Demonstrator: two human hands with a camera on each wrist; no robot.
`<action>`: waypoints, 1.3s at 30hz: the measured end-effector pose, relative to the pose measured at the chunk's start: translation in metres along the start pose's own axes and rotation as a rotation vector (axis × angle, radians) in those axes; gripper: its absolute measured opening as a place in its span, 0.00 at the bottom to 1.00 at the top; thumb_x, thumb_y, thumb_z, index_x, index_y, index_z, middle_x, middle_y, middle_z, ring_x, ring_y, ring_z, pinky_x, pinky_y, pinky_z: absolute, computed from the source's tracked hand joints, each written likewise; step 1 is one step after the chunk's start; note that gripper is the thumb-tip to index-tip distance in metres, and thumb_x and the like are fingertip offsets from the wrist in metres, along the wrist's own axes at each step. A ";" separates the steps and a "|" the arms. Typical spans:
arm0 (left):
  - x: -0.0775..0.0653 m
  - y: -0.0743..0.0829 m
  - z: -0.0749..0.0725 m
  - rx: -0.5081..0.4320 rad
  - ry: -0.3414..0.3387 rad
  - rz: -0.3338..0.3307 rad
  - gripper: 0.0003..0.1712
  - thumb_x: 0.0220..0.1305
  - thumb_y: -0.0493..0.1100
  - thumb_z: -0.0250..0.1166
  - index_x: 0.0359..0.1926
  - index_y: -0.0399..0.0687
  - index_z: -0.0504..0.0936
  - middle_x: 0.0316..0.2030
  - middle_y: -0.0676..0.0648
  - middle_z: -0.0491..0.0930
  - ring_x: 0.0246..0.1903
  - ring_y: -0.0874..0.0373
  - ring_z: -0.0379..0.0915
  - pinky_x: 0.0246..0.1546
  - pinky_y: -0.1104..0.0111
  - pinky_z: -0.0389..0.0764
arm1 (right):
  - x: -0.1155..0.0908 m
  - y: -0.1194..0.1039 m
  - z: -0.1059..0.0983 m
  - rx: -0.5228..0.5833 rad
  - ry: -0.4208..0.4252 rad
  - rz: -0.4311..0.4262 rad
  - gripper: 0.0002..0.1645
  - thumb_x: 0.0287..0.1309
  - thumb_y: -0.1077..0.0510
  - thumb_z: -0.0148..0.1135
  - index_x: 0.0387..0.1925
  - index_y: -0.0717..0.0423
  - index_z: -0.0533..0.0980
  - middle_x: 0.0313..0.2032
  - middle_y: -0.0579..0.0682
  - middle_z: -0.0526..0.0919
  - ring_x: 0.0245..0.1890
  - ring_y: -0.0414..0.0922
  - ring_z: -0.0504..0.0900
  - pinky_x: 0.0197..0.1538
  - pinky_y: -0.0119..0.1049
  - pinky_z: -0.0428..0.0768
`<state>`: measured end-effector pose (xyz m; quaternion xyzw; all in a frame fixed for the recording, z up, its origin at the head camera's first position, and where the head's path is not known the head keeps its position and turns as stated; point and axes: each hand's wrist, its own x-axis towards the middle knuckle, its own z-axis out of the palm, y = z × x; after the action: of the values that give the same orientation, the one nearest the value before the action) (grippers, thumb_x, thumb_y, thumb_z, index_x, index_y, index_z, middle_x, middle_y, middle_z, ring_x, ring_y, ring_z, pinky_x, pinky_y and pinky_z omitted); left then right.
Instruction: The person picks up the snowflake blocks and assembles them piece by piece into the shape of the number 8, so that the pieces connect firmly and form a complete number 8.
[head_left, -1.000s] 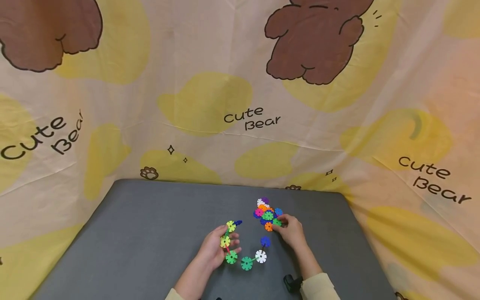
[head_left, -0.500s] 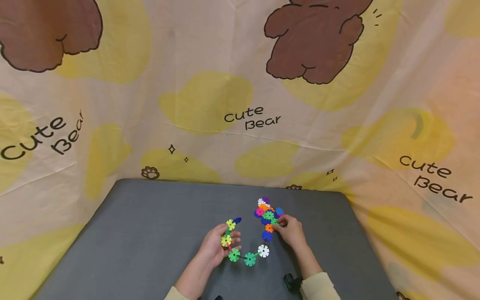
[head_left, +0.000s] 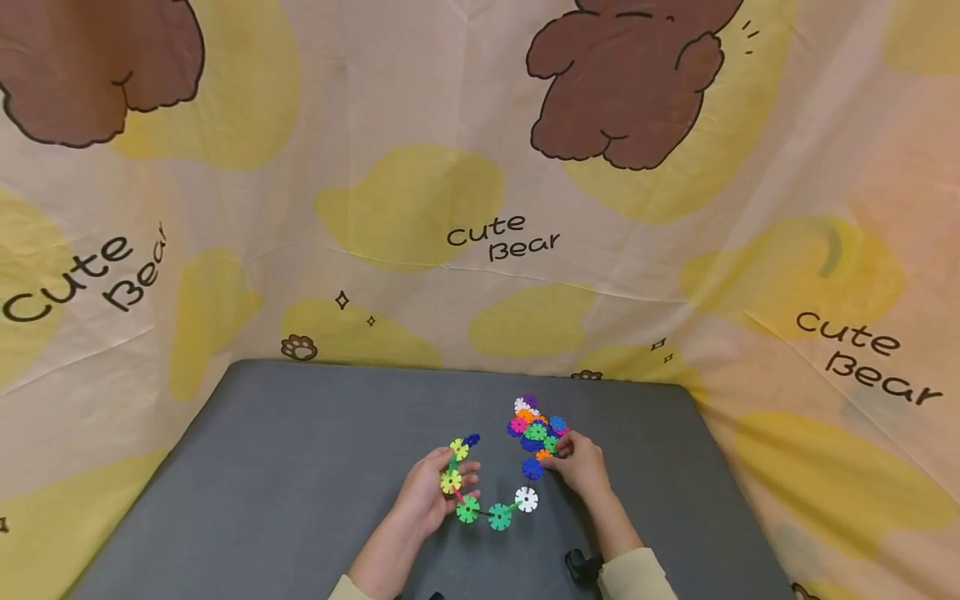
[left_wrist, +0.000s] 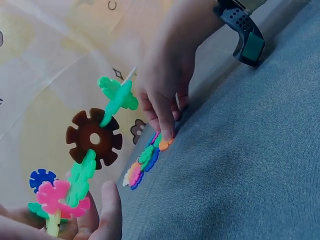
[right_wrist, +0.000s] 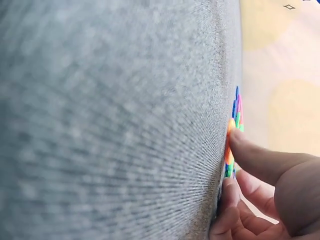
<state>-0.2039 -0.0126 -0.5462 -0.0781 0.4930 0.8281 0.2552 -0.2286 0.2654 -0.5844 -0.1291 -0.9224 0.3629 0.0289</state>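
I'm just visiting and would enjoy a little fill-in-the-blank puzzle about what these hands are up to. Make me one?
1. The left hand holds a chain; in the left wrist view, its disc with a round central hole is ____.
2. In the right wrist view, the thumb of the right hand rests against a pile disc coloured ____.
3. The backdrop repeats the words "Cute ____".
4. The table is coloured ____.

Missing words: brown; orange; Bear; gray.

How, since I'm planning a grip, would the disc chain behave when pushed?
Probably fairly stiff: the chain holds its curve beyond the left hand. Likely light, its discs being thin. They might pop apart, since they appear merely slotted together.
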 end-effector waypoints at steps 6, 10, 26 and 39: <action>-0.001 0.000 -0.001 0.021 -0.002 0.006 0.30 0.82 0.48 0.42 0.75 0.36 0.50 0.44 0.45 0.87 0.34 0.58 0.82 0.47 0.55 0.83 | -0.006 -0.002 -0.003 -0.014 0.010 0.008 0.17 0.49 0.58 0.80 0.35 0.60 0.80 0.27 0.49 0.81 0.29 0.45 0.75 0.35 0.39 0.75; -0.002 0.001 0.000 0.045 0.009 0.007 0.27 0.82 0.48 0.42 0.72 0.38 0.56 0.47 0.42 0.87 0.35 0.59 0.82 0.41 0.60 0.81 | -0.007 -0.002 -0.001 -0.020 -0.003 0.010 0.17 0.49 0.55 0.80 0.35 0.59 0.80 0.26 0.48 0.79 0.28 0.44 0.74 0.33 0.37 0.73; 0.001 0.000 0.000 0.007 -0.029 0.019 0.18 0.81 0.43 0.43 0.61 0.35 0.62 0.33 0.46 0.80 0.28 0.60 0.75 0.39 0.62 0.85 | -0.012 -0.005 -0.002 -0.003 -0.016 -0.014 0.17 0.48 0.56 0.80 0.28 0.55 0.77 0.24 0.47 0.76 0.27 0.44 0.71 0.31 0.36 0.69; 0.003 -0.001 0.004 0.042 -0.024 -0.028 0.15 0.78 0.52 0.51 0.37 0.47 0.68 0.23 0.53 0.65 0.18 0.65 0.56 0.25 0.73 0.69 | -0.042 -0.063 -0.010 0.359 -0.025 -0.140 0.09 0.59 0.58 0.72 0.39 0.58 0.82 0.29 0.50 0.85 0.29 0.42 0.80 0.33 0.31 0.79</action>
<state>-0.2049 -0.0077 -0.5463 -0.0695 0.5060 0.8148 0.2743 -0.2002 0.2164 -0.5328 -0.0531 -0.8499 0.5202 0.0651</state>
